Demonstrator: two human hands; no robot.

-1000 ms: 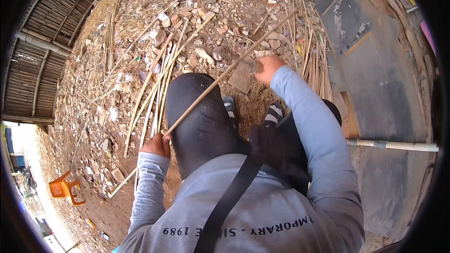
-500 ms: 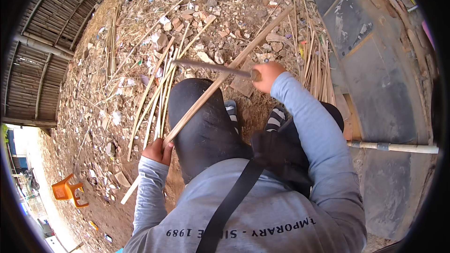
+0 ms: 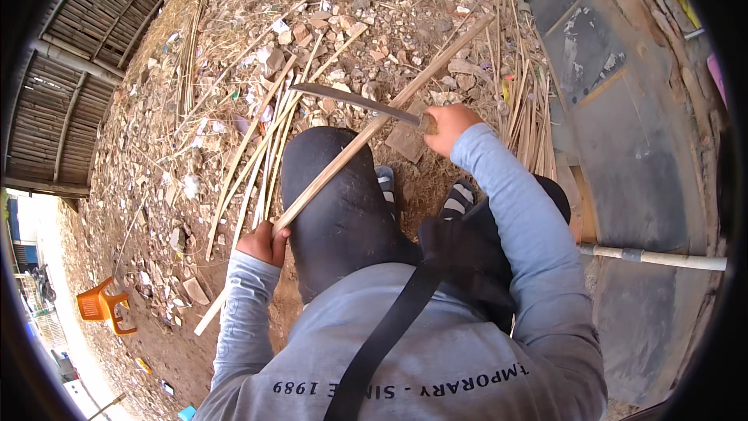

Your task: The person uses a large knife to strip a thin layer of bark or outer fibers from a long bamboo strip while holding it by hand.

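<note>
My left hand [image 3: 263, 245] is closed round the lower part of a long, pale bamboo strip [image 3: 335, 165]. The strip slants up across my left thigh to the far right, and its near end sticks out past my left wrist. In my right hand [image 3: 452, 129] is the short handle of a machete [image 3: 351, 99]. Its dark blade points left and crosses the strip beyond my knee; whether blade and strip touch, I cannot tell. Several loose bamboo strips [image 3: 255, 157] lie on the ground just left of my left knee.
Stones and rubble [image 3: 343, 12] cover the ground ahead. More strips lie in a pile [image 3: 530, 113] at the right, beside grey sheets [image 3: 647, 156] and a pale pole [image 3: 662, 256]. An orange plastic chair [image 3: 95, 304] stands at the lower left, below a bamboo-slat wall [image 3: 43, 125].
The machete's tip has swung slightly away from me, and its blade is no longer smeared by motion. Both hands keep their hold, and the strip lies almost as before.
</note>
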